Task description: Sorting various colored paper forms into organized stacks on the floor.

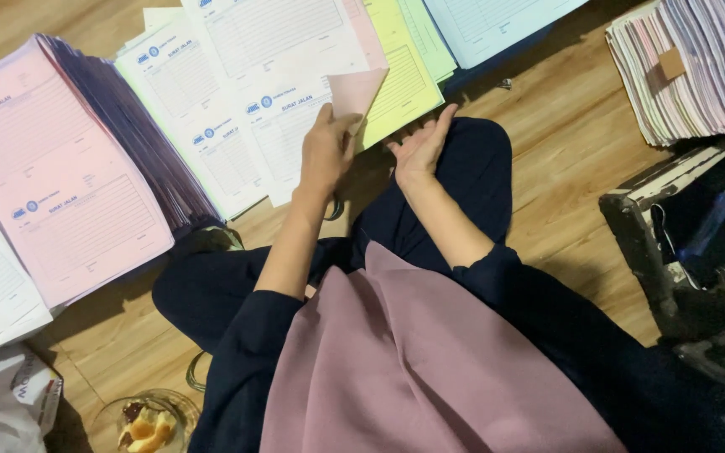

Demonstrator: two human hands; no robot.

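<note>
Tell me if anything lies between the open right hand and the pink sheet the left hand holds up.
Nothing visible does. The right hand is open, palm up, beside the pink sheet pinched in the left hand, with only a bare gap over the yellow forms.

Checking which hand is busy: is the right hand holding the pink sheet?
No, the right hand is open and empty, palm up; the left hand pinches the pink sheet.

Dim warm indoor light; soft shadows near left under paper stacks [60, 176]; slight motion blur; right corner murky, underexposed.
</note>
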